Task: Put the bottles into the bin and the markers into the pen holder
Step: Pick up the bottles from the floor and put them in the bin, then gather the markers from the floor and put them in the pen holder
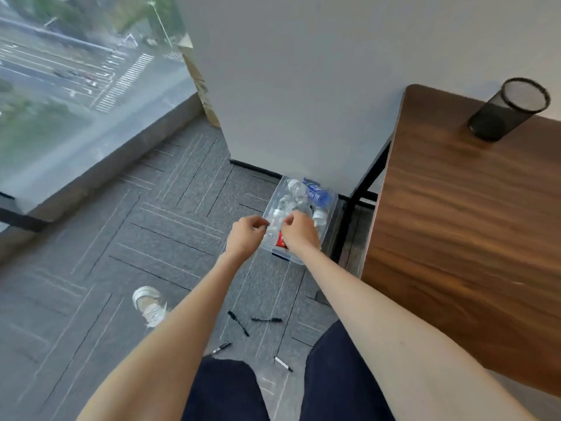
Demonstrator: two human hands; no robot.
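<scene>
both arms reach forward and down over a clear plastic bin (333, 208) that sits on the carpeted floor (151, 226), against the foot of the wall and just beside the counter's (455, 238) black leg at its far left corner. the left hand (247, 235) hangs above the bin's near left rim and the right hand (299, 230) above its near end, close together, fingers curled inward on both. a clear bottle (273, 224) shows between them, but i cannot tell whether either of the hands actually grips it or only hovers by it.

inside the bin lie more clear bottles (296, 188), a blue-labelled bottle (318, 194) at the far end, and a red label (281, 241) under the right hand's wrist.

four black markers lie loose on the floor near the person's knees: one (238, 323) slanted, one (267, 319) just right of it, one (221, 347) nearer, one (283, 364) nearest.

the black mesh pen holder (510, 109) stands upright on the wooden counter by its far edge, well apart from the markers. a pale shoe (150, 305) rests on the floor to the left.
</scene>
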